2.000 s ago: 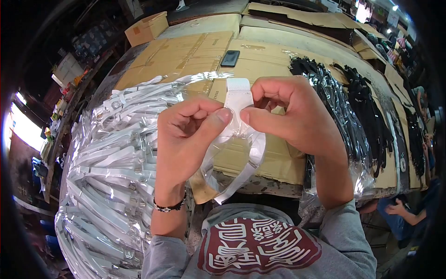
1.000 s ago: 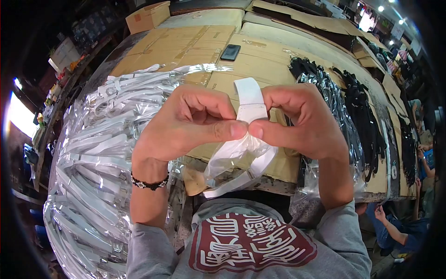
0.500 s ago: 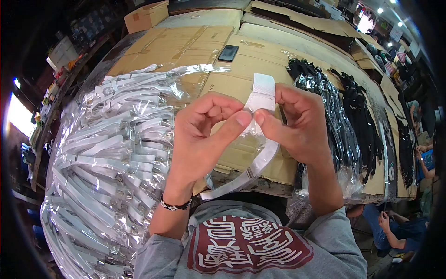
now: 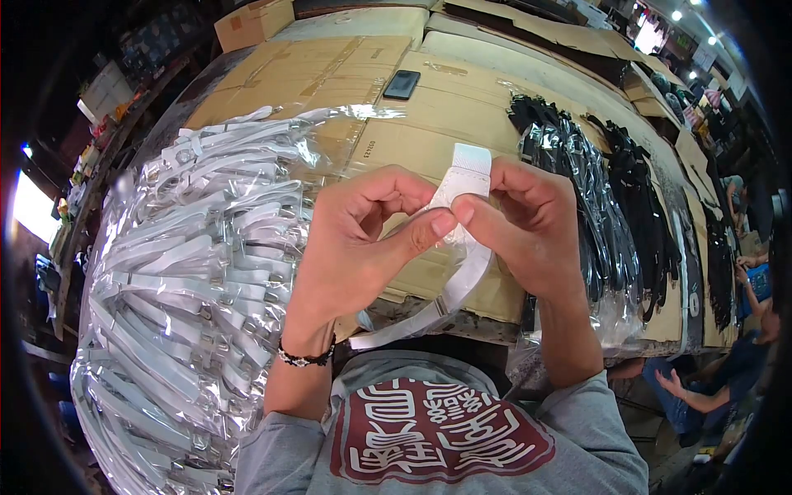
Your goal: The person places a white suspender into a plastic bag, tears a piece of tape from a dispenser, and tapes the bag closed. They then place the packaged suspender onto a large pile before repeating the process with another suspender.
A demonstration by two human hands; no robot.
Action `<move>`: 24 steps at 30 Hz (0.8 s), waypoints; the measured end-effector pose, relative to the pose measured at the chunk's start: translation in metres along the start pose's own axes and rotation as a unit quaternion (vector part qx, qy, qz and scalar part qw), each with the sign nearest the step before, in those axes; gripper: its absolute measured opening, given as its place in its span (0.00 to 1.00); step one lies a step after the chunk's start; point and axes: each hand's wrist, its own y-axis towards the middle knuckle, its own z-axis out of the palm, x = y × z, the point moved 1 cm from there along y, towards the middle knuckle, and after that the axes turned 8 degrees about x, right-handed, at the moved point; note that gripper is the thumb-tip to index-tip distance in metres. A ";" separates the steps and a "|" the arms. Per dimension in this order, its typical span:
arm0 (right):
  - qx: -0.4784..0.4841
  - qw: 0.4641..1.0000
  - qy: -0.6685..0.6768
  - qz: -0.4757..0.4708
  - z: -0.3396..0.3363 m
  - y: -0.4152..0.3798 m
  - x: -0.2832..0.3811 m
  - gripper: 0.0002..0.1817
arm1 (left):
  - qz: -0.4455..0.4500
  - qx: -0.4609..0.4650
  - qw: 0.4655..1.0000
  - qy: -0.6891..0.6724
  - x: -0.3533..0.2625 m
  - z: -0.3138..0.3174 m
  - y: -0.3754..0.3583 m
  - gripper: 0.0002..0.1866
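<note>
My left hand (image 4: 353, 239) and my right hand (image 4: 532, 227) meet at a white elastic strap (image 4: 469, 180) in front of my chest. Both thumbs and curled index fingers pinch it at its stitched end; a short flap stands up above the fingertips. Below my right thumb the strap curves down and left, carrying a small metal slider, towards my shirt. What lies between the thumb tips is hidden.
White straps in clear plastic (image 4: 190, 289) cover the left of the table. Black straps (image 4: 577, 198), some in plastic, lie to the right. A phone (image 4: 401, 84) rests on cardboard sheets (image 4: 330, 74) farther back. At the right edge sits another person (image 4: 709, 388).
My left hand has shifted slightly, its thumb lower on the strap, and more of the strap's stitched end shows. The strap's top flap has come down a little. The person at right has moved their hands.
</note>
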 end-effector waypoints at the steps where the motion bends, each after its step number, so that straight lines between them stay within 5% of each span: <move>1: -0.004 0.999 0.029 0.012 0.002 -0.001 0.002 0.05 | 0.007 0.004 1.000 0.018 -0.001 0.000 0.000 0.08; 16: 0.057 0.978 0.110 0.166 -0.007 -0.003 0.026 0.14 | -0.013 -0.028 0.998 0.059 -0.007 -0.004 -0.003 0.05; 24: 0.043 0.995 0.056 0.068 -0.008 -0.006 0.020 0.12 | 0.000 -0.049 0.998 -0.042 -0.008 -0.009 -0.004 0.07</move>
